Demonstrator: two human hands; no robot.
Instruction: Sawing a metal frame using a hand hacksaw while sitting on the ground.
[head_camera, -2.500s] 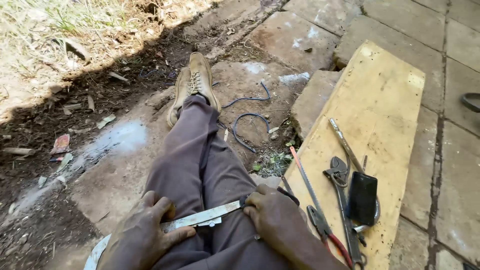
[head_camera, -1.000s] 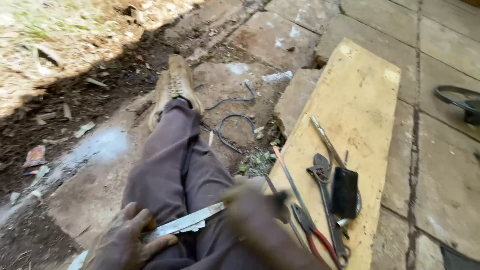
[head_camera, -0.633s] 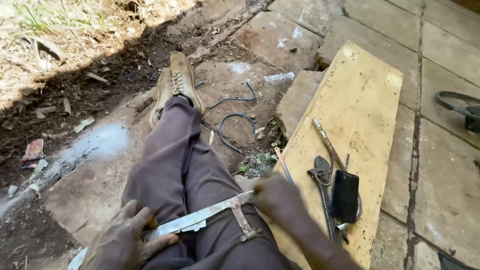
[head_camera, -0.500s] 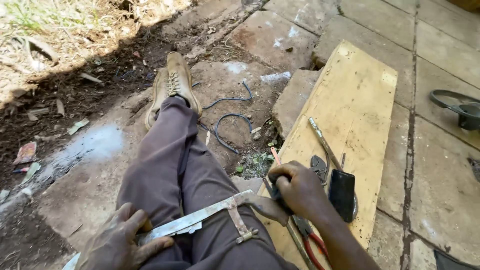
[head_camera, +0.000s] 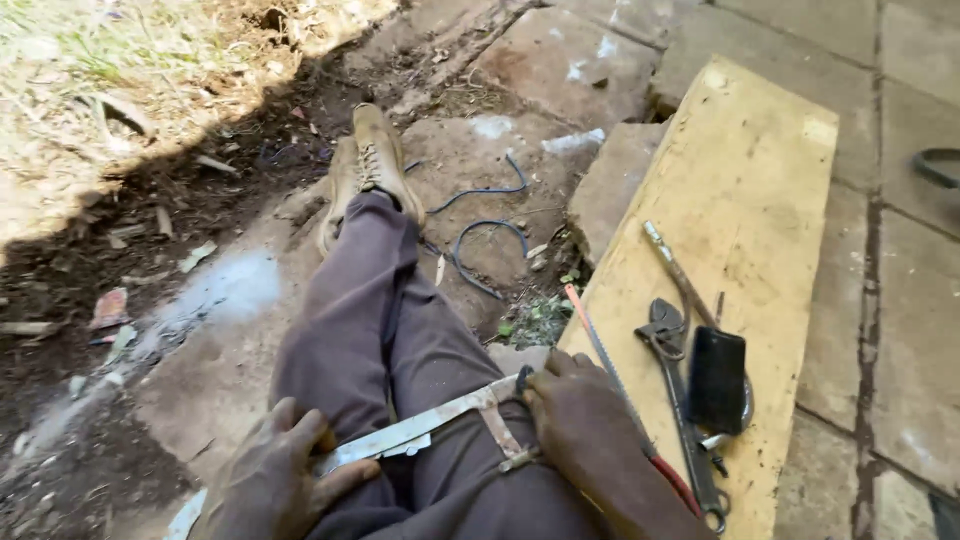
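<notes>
Closest to me, the person sits with legs stretched out, a worn metal strip (head_camera: 400, 435) lying across the thighs. The left hand (head_camera: 275, 485) presses flat on its near end, fingers spread and open, pinning it rather than gripping. The right hand (head_camera: 585, 435) rests at the strip's far end where a short bracket piece (head_camera: 500, 435) crosses it; its fingers curl down over that joint, though how firmly they clasp it I cannot tell.

It looks as if the strip is being steadied and set against the bracket. A next move would call for keeping the left palm down so the strip does not slide off the trousers (head_camera: 400, 340).

Just beside the right hand lies a yellow board (head_camera: 740, 180) on the ground, carrying a thin saw blade (head_camera: 600, 345) along its left edge, a wrench (head_camera: 675, 385), a dark flat pouch (head_camera: 717, 380) and a slim rod (head_camera: 675, 270). Further out, tan boots (head_camera: 365, 165), a loop of blue wire (head_camera: 480, 235) on cracked stone slabs, then dirt and dry grass.
</notes>
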